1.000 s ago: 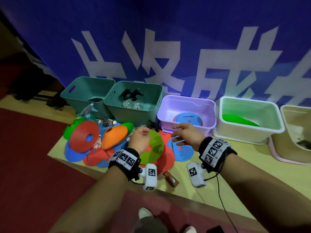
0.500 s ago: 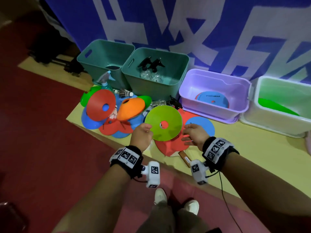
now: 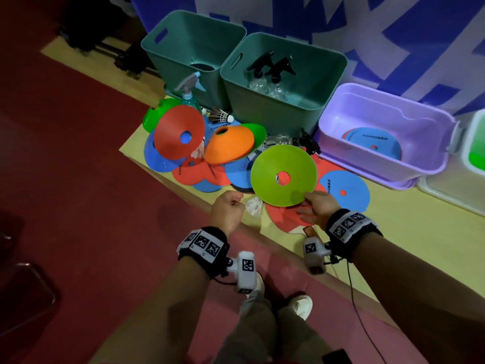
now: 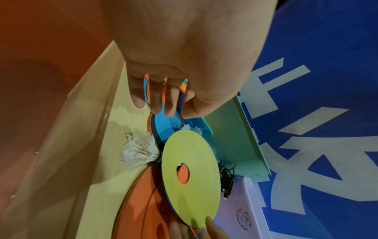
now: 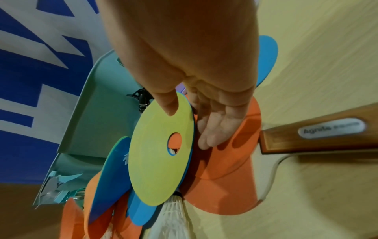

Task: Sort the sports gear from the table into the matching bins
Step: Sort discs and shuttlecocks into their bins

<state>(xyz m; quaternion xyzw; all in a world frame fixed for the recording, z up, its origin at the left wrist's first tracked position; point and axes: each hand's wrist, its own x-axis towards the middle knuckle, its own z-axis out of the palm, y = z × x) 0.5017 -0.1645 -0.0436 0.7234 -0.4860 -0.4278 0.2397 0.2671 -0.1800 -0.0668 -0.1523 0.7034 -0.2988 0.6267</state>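
R hand (image 3: 316,208) pinches green disc (image 3: 283,176) by its near rim, tilted over the table (image 3: 393,232) pile. L hand (image 3: 227,210) loosely curled, holding nothing, beside shuttlecock (image 3: 253,206). Teal bin (image 3: 283,82): spray bottles (image 3: 270,77). Purple bin (image 3: 385,132): blue disc (image 3: 374,143).

The left hand (image 4: 180,53) hangs loosely curled over the table (image 4: 98,169), holding nothing. A white shuttlecock (image 4: 139,152) lies beside a tilted yellow-green disc (image 4: 191,177).
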